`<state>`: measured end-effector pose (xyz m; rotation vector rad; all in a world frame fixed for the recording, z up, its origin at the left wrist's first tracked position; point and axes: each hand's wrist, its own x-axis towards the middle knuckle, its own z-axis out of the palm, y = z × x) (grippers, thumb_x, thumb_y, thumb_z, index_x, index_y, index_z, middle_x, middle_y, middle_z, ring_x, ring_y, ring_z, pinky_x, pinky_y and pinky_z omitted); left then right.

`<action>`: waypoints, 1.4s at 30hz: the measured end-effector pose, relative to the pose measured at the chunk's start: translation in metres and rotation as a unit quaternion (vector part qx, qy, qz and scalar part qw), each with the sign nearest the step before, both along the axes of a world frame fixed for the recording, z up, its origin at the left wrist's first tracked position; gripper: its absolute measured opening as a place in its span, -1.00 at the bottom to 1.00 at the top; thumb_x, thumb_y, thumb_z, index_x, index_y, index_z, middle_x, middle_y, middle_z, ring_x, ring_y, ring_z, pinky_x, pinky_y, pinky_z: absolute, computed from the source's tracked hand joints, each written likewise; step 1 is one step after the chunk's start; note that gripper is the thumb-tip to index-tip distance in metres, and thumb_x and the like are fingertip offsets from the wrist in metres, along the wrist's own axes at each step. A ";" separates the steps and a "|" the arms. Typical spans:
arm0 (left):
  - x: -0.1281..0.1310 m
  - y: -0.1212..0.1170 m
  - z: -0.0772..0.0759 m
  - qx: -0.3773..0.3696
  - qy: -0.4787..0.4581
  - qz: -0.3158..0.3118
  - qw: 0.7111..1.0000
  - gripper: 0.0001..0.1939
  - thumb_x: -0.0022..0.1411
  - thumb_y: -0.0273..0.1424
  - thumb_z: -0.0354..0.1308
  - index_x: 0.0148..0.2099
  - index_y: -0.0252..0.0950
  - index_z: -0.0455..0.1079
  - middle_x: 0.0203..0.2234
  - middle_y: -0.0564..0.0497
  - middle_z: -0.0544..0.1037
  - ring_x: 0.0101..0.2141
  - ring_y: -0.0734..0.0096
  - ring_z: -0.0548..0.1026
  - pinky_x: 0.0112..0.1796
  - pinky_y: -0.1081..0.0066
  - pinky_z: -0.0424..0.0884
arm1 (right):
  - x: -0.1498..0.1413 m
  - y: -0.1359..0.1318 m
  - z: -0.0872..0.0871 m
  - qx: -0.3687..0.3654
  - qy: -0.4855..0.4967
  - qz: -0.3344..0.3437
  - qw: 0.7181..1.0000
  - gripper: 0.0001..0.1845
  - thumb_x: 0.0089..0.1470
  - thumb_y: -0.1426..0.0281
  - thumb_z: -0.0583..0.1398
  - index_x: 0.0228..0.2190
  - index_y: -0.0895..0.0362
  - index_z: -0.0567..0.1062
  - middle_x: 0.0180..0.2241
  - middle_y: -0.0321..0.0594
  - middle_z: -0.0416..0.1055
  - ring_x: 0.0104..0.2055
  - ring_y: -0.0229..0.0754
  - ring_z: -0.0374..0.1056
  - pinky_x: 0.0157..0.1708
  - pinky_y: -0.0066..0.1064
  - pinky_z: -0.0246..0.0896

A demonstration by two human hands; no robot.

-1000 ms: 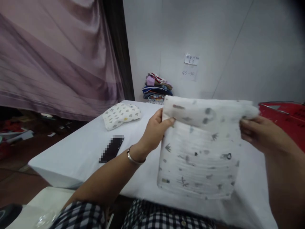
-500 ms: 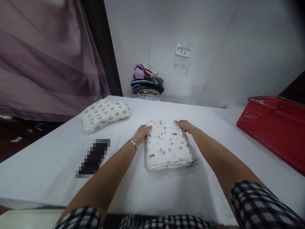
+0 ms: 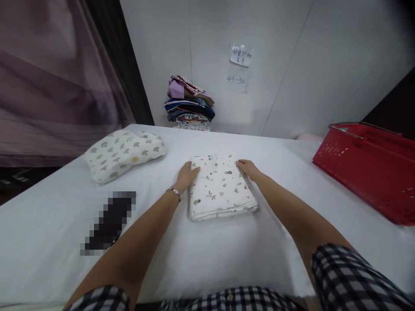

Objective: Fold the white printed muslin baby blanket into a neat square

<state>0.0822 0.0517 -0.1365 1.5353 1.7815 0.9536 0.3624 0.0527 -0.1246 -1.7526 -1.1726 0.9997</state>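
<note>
A folded white cloth [image 3: 223, 185] with small printed figures lies flat in front of me, its layered edge towards me. My left hand [image 3: 188, 175] grips its far left side, thumb on top and the other fingers partly hidden at the edge. At the far right corner, my right hand [image 3: 247, 167] holds the cloth between thumb and fingers. A bracelet [image 3: 177, 193] circles my left wrist.
A white pillow-like bundle [image 3: 125, 153] with grey shapes rests at the back left of the white table [image 3: 227, 255]. Nearer stands a blurred-out dark object [image 3: 108, 222]. Folded clothes [image 3: 189, 103] are stacked by the wall; a red basket [image 3: 366, 164] is on the right.
The view has shifted, so most things appear further left and the wall items higher. Both hands stay at the cloth's far side; the left hand now reaches slightly further along its edge.
</note>
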 end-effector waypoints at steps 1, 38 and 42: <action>0.000 -0.006 0.001 0.010 0.021 -0.010 1.000 -0.46 0.05 -0.31 0.18 0.08 -0.35 0.25 0.08 -0.21 0.32 0.08 0.09 0.29 0.07 0.23 0.17 | 0.002 -0.008 -0.002 0.000 0.013 0.004 1.000 -0.58 -0.07 0.26 0.23 -0.15 0.18 0.50 -0.11 -0.07 0.44 -0.12 -0.08 0.35 -0.20 -0.34 0.26; 0.171 -0.051 0.041 -0.195 0.152 -0.215 0.945 -0.85 0.02 -0.39 0.04 -0.46 -0.38 0.36 -0.56 -0.09 0.52 -0.57 0.42 0.47 -0.53 0.52 0.32 | 0.023 -0.098 -0.047 0.114 0.071 0.085 0.987 -0.53 -0.12 0.20 0.17 -0.20 0.25 0.51 -0.52 -0.26 0.40 -0.47 -0.23 0.27 -0.46 -0.43 0.16; 0.166 -0.050 0.044 -0.197 0.172 -0.196 0.945 -0.83 -0.03 -0.38 0.07 -0.43 -0.40 0.38 -0.62 -0.13 0.50 -0.59 0.30 0.48 -0.54 0.44 0.32 | 0.022 -0.100 -0.045 0.112 0.079 0.087 0.987 -0.57 -0.12 0.19 0.16 -0.24 0.22 0.51 -0.56 -0.30 0.38 -0.52 -0.26 0.24 -0.49 -0.45 0.13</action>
